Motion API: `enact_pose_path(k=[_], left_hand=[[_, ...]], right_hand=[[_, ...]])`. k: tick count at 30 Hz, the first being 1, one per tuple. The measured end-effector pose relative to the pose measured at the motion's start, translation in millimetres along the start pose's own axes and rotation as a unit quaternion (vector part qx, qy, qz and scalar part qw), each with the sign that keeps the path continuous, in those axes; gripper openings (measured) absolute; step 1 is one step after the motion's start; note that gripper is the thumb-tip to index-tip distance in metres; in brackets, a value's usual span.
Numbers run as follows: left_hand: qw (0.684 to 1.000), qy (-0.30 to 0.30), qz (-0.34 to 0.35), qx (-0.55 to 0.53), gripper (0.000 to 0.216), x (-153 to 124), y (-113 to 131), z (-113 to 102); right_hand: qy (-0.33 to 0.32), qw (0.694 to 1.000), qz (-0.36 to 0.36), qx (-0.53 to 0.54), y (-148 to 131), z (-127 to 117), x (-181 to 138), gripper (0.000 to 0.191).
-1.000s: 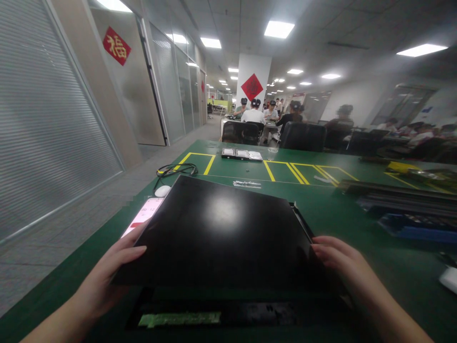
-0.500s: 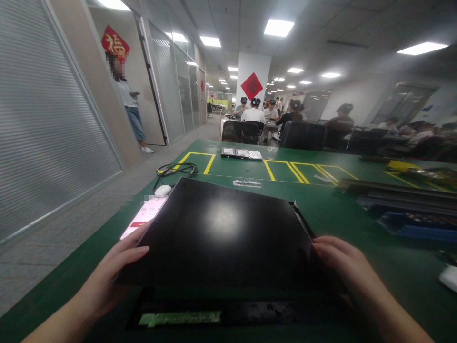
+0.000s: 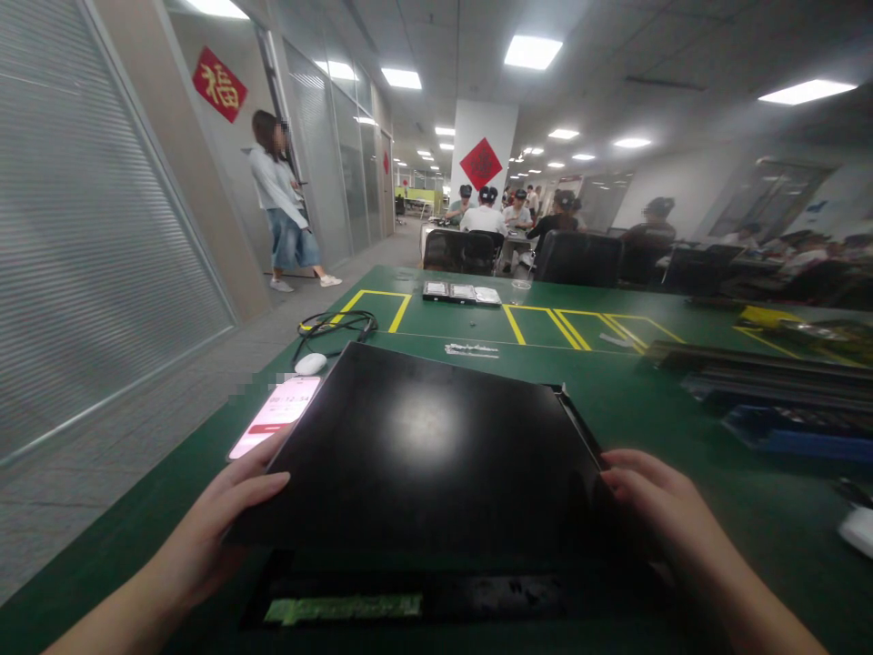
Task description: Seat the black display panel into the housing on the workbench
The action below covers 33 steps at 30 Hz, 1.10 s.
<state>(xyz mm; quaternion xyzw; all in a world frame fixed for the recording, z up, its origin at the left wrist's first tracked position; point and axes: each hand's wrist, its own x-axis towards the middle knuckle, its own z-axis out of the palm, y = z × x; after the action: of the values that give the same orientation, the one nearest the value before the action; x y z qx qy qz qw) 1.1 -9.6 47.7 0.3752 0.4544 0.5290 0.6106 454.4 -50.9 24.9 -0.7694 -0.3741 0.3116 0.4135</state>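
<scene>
A wide, flat black cover [image 3: 423, 455] is tilted over the table in front of me, a ceiling light glaring on its top. My left hand [image 3: 228, 514] grips its left edge, thumb on top and the other fingers mostly hidden beneath. On the opposite side my right hand [image 3: 647, 482] pinches the right edge, where a thin metal rim shows. Below the near edge lies a dark casing [image 3: 491, 596] with a green circuit board [image 3: 345, 608] inside; the cover hides the rest. A phone [image 3: 276, 414] with a lit screen lies beside my left hand.
A white mouse-like object [image 3: 311, 364] and a black cable [image 3: 341, 323] lie at the left. Several hard drives [image 3: 462, 292] and small screws [image 3: 472, 349] are farther back on the green table [image 3: 436, 338]. A blue tray [image 3: 797, 432] stands right. A person [image 3: 279, 196] walks near the doorway.
The cover has shifted very slightly right and down with both hands still holding it. The person by the doorway has stepped out to the right.
</scene>
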Motion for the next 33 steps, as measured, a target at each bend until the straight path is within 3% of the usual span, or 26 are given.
enact_pose_path(k=[5,17,33], left_hand=[[1.0,0.007,-0.022,-0.006,0.069,-1.5,1.5,2.4],[0.999,0.03,-0.038,-0.007,0.06,-5.4,2.8,9.1],[0.998,0.002,-0.064,-0.004,0.073,-4.1,-0.2,9.5]], right_hand=[[-0.002,1.0,0.001,-0.022,-2.4,-0.5,-2.1,0.042],[-0.01,0.999,0.0,-0.04,2.1,-2.2,2.3,0.043],[0.008,0.998,-0.003,-0.057,-1.6,-4.1,1.0,0.041]])
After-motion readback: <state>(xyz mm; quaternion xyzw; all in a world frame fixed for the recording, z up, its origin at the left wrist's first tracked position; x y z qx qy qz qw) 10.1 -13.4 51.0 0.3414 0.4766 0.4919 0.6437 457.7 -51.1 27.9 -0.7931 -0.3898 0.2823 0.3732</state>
